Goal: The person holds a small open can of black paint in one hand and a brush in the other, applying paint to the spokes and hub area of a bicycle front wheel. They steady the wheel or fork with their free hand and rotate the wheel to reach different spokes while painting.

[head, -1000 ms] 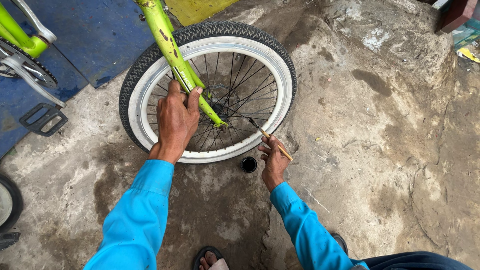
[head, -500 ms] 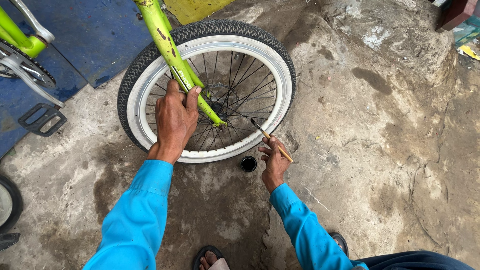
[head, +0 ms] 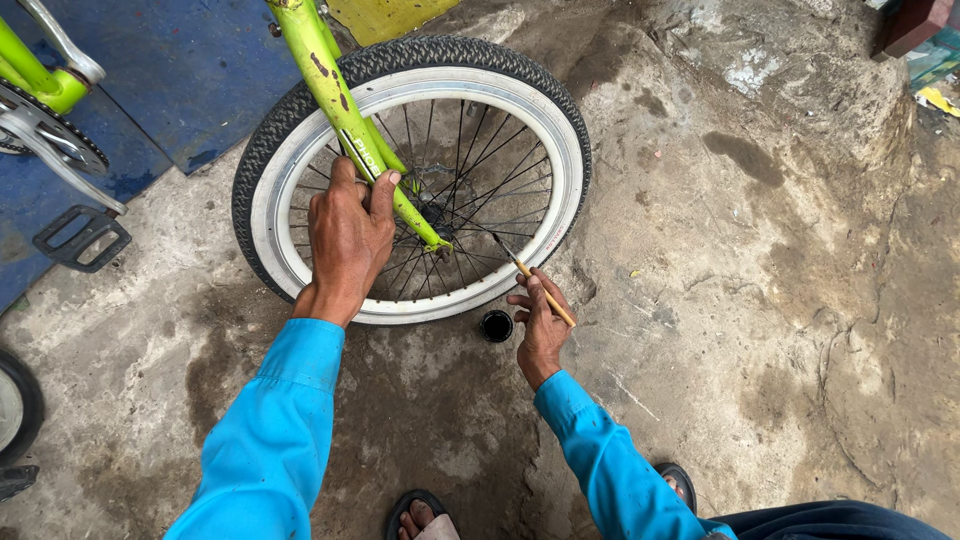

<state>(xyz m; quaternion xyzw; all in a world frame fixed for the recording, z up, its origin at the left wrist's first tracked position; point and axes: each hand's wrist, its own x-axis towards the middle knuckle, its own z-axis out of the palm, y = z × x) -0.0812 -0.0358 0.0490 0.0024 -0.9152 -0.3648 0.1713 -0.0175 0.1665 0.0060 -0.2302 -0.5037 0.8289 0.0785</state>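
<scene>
A small bicycle wheel (head: 560, 130) with a black tyre, white sidewall and dark spokes stands on the concrete. Its lime-green fork leg (head: 335, 95) runs down to the hub. My left hand (head: 348, 235) grips that fork leg just above the hub. My right hand (head: 540, 320) holds a thin wooden-handled paintbrush (head: 535, 282) whose dark tip points at the spokes near the hub. A small round pot of black paint (head: 496, 326) sits on the ground right by the rim, just left of my right hand.
The bike's crank and black pedal (head: 80, 238) lie at the left over a blue mat (head: 160, 70). Part of another wheel (head: 15, 405) shows at the lower left edge. My sandalled feet (head: 420, 515) are at the bottom. Rough stained concrete (head: 760, 300) spreads to the right.
My right hand has shifted slightly, keeping the brush tip aimed at the spokes. My left hand stays clamped on the fork.
</scene>
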